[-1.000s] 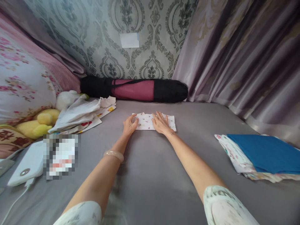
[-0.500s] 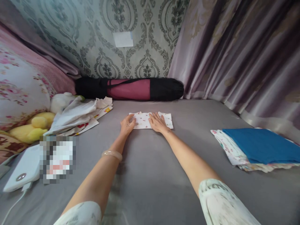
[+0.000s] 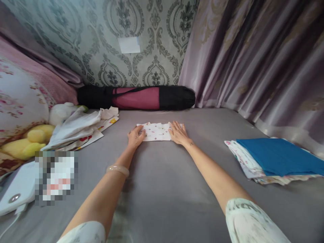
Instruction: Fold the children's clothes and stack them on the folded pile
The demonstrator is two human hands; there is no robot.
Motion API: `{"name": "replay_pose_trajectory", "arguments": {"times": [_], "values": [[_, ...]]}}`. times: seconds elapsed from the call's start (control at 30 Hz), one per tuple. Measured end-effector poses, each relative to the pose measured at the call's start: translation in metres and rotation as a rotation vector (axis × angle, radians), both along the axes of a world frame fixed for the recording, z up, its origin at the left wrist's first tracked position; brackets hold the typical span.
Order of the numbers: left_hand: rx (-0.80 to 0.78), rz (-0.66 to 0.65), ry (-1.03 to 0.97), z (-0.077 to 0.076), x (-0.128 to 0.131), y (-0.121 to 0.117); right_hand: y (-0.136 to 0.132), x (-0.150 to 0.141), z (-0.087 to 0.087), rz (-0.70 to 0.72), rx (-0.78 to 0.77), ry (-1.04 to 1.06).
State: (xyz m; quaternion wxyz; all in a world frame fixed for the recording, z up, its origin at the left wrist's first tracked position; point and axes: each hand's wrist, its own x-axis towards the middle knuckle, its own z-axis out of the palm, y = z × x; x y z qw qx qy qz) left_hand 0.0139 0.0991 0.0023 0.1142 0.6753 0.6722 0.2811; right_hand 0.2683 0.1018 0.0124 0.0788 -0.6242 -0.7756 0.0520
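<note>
A small folded white cloth with a scattered print of little reddish figures [image 3: 157, 132] lies flat on the grey sheet in front of me. My left hand [image 3: 135, 136] rests at its left end, with thumb and fingers slightly bent and apart on the edge. Flat over the right end lies my right hand [image 3: 179, 133], fingers stretched out and pressing on the fabric. Part of the cloth is hidden under both hands, and neither hand grips it.
To the right lies a stack of folded fabric with a blue piece [image 3: 278, 157] on top. Loose pale clothes [image 3: 76, 126], a yellow plush toy [image 3: 27, 141] and a white power bank with a cable [image 3: 21, 185] are on the left. A black and maroon roll bag [image 3: 136, 98] lies along the wall.
My right hand has slid rightward across the cloth to its right end. My left hand stays at the left end. The view has shifted slightly.
</note>
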Motion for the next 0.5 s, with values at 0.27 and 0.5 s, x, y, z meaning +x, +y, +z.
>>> {"name": "replay_pose_trajectory", "arguments": {"times": [0.27, 0.5], "values": [[-0.175, -0.092, 0.367, 0.002, 0.015, -0.004, 0.002, 0.001, -0.006, 0.002, -0.043, 0.008], [-0.138, -0.17, 0.549, 0.029, 0.011, 0.011, 0.022, 0.016, 0.005, 0.093, -0.075, -0.018]]}}
